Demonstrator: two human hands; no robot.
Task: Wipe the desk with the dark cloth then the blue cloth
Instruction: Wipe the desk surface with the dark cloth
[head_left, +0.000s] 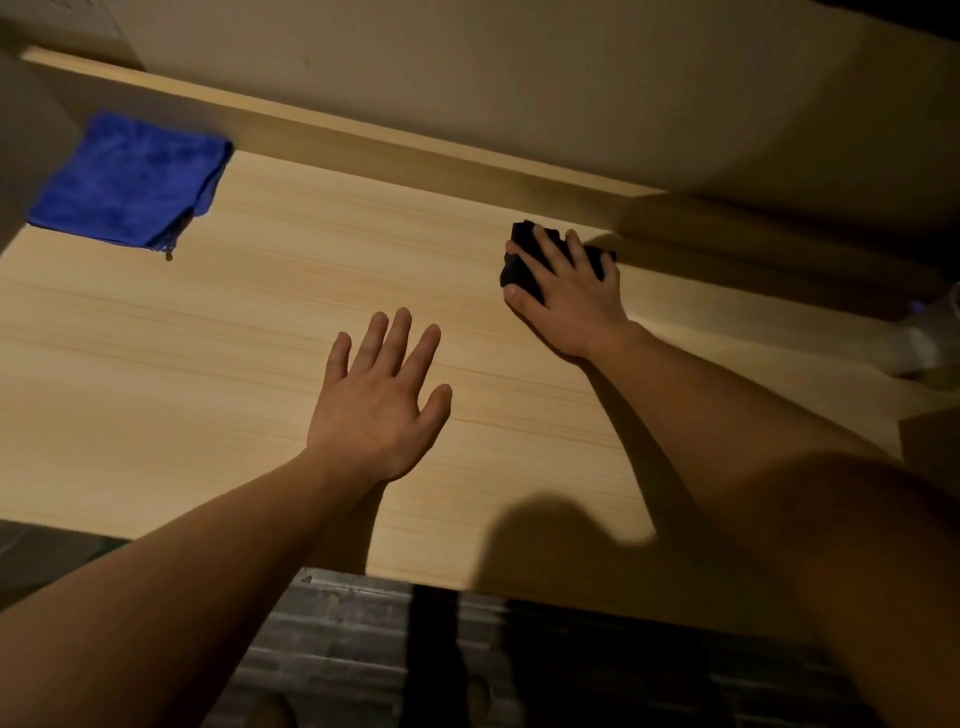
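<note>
Count: two cloths, two hands, one desk (208, 364).

- Dark cloth (519, 273): bunched, on desk at 2 o'clock, just short of raised back ledge (363, 130).
- Right hand (569, 291): on top of dark cloth, fingers spread and curved over it, thumb at its near side, gripping.
- Blue cloth (130, 179): folded, flat on desk at 10 o'clock, against back ledge, well apart from both hands.
- Left hand (379, 405): mid-desk, palm down, fingers straight and spread, holding nothing; contact with wood unclear.
- Pale blurred object (930, 343): desk edge, 3 o'clock, unidentifiable.
- Dark plank floor (337, 649): 6 o'clock.
</note>
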